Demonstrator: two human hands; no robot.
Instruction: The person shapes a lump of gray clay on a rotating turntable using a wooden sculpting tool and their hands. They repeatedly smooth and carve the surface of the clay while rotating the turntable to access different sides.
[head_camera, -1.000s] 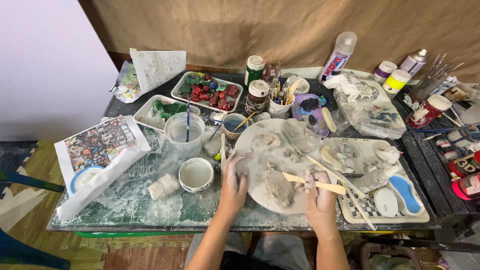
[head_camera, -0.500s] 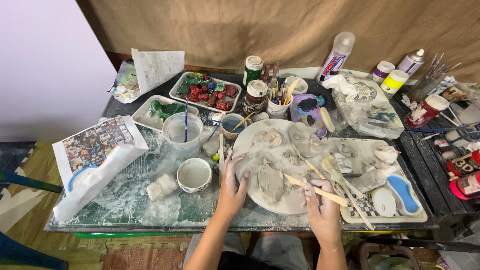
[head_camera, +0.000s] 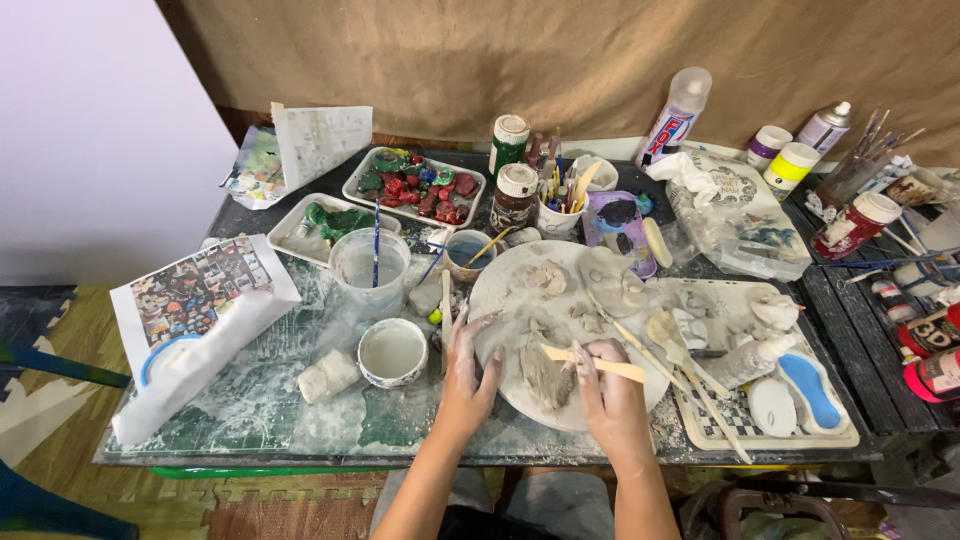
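A round grey board (head_camera: 520, 285) smeared with clay lies in front of me on the table. My left hand (head_camera: 470, 372) rests on the board's left rim, fingers spread and clay-covered. My right hand (head_camera: 607, 392) grips a flat wooden modelling stick (head_camera: 594, 362) that points left and right across the board. A grey lump of clay (head_camera: 545, 375) sits on the board between the two hands, right next to the stick's left end. More clay scraps (head_camera: 545, 277) lie further back on the board.
A white bowl (head_camera: 392, 352) and a clear cup with a blue stick (head_camera: 370, 268) stand left of the board. Trays of red and green pieces (head_camera: 415, 187), jars, brushes and bottles crowd the back. A checkered tray (head_camera: 790, 430) with tools lies right.
Both hands have shifted slightly on the board: the left hand slid along the left rim, and the right hand brought the wooden stick closer to the clay lump.
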